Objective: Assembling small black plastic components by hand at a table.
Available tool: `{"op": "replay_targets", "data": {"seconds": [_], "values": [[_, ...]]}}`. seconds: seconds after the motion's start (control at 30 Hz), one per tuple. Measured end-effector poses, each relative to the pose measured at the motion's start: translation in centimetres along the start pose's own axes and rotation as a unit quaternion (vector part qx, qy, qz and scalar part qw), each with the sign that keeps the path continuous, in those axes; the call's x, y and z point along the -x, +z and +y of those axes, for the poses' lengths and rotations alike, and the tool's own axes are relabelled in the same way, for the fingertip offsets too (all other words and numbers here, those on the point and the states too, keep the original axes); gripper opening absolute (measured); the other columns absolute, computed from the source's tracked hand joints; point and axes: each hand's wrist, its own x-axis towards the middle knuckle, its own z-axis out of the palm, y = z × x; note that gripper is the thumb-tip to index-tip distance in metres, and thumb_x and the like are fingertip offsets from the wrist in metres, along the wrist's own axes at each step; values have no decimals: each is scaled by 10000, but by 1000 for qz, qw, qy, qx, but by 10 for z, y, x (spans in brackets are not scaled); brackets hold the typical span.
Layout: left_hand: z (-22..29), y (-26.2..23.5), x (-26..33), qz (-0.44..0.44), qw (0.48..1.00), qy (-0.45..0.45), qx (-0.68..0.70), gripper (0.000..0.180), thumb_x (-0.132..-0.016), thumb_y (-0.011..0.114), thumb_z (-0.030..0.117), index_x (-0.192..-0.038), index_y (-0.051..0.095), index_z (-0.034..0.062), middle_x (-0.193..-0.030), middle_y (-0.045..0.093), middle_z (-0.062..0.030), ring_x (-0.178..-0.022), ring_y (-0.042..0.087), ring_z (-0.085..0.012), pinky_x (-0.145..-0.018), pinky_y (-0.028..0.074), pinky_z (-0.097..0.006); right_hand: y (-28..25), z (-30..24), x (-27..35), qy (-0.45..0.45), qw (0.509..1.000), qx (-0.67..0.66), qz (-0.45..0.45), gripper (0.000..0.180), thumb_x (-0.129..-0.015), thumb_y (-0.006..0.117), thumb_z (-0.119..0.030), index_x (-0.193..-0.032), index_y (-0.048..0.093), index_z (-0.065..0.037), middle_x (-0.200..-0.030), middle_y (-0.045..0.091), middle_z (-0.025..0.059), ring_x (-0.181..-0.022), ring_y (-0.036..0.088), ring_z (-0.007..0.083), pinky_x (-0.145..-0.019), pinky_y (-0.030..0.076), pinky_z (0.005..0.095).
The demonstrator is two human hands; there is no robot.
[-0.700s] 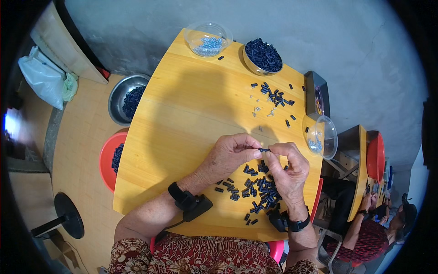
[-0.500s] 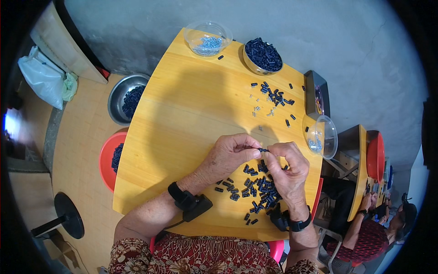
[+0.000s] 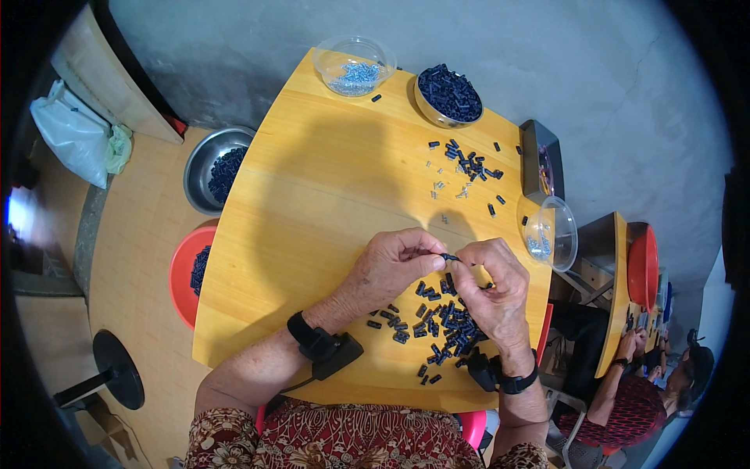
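Note:
Between my two hands is a small black cylindrical plastic piece [image 3: 449, 257], pinched from both sides over the table. My left hand [image 3: 397, 264] grips its left end with thumb and index finger. At its right end, the thumb and fingers of my right hand [image 3: 494, 283] close on it. Fingertips hide most of the piece. Just below the hands, a loose pile of similar black pieces [image 3: 455, 324] is spread on the wood. Farther off lie a smaller group of black pieces [image 3: 471, 163] and several tiny silvery metal parts [image 3: 439, 186].
On the yellow table [image 3: 266, 258] stand a clear bowl [image 3: 355, 48] of metal parts, a steel bowl [image 3: 431, 114] heaped with black pieces, a grey tray [image 3: 533, 160] and a clear tub [image 3: 566, 234]. A steel basin [image 3: 199, 184] and red basin [image 3: 182, 270] sit left. Another person [image 3: 625, 406] works at right.
Both hands keep their pinch on the black piece. My right wrist has shifted slightly to the right; the things on the table lie as before.

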Motion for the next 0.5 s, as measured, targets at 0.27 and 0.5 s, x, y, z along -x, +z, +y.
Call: {"op": "replay_targets", "data": {"seconds": [0.27,0.5], "values": [[2,0,1,-2,999,8,-50,128,-906,633,69,-1003,639,-14,-903,666,-14,-852,605,-51,-768,509,-213,-6,-7,-8,-66,996,53,-34,146,-717,697,67,-835,638,6,-817,645,106,-744,608,278,-650,498,356],[-2,0,1,8,998,5,-61,120,-903,632,64,-996,638,-13,-888,660,-5,-830,595,-44,-749,503,-210,4,-6,0,-42,998,40,3,141,-730,702,67,-838,634,6,-802,647,109,-721,608,282,-648,499,354]]}}
